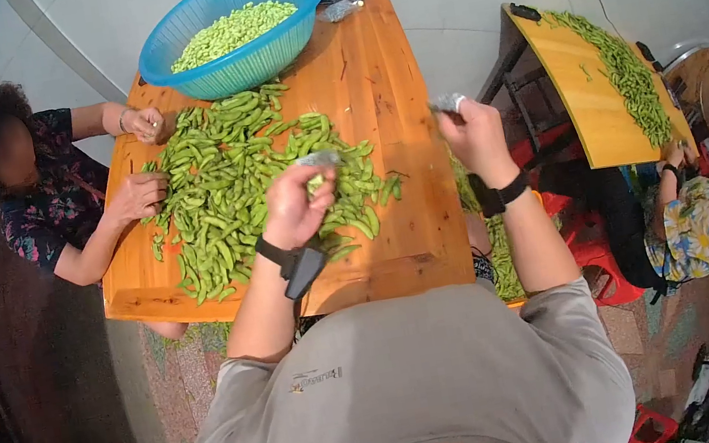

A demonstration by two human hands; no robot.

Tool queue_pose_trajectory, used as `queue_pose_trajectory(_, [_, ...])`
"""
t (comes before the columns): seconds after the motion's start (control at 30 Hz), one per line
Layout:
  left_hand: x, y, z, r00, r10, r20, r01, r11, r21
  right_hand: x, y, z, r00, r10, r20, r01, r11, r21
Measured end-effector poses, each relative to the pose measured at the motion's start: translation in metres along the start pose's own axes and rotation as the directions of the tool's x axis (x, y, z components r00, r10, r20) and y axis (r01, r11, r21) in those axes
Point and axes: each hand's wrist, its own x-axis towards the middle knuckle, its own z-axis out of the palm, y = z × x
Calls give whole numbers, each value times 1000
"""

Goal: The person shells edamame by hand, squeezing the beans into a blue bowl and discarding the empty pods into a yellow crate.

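My left hand is above the near right part of a heap of green soybean pods, fingers curled around pale green shelled beans. A silvery covering sits on its thumb or fingertip. Off the right edge of the wooden table, my right hand is raised with its fingers pinched; a similar silvery covering is at its tips, and whether a pod is in it cannot be told. At the table's far end a blue plastic basket holds many shelled beans.
A person sits at the left with both hands at the pods. A small plastic bag lies beside the basket. At the right, another person is at a second table with pods. A red stool stands near my right elbow.
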Motion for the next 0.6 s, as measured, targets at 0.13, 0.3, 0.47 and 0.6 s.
queue_pose_trajectory(0.13, [13, 53, 21, 950, 266, -164, -247, 961, 127, -17, 30, -13, 951, -105, 291, 190, 941, -281])
queue_pose_trajectory(0.3, [109, 177, 61, 500, 858, 119, -550, 207, 809, -19, -14, 30, 870, 76, 488, -8, 990, -140])
queue_pose_trajectory(0.47, [180, 236, -26, 717, 544, 436, 232, -776, 587, -12, -21, 92, 904, -125, 410, 193, 973, -128])
queue_pose_trajectory(0.6, [175, 203, 3, 701, 607, 375, 100, -603, 791, 0, -4, 95, 809, 68, 583, 139, 943, -303])
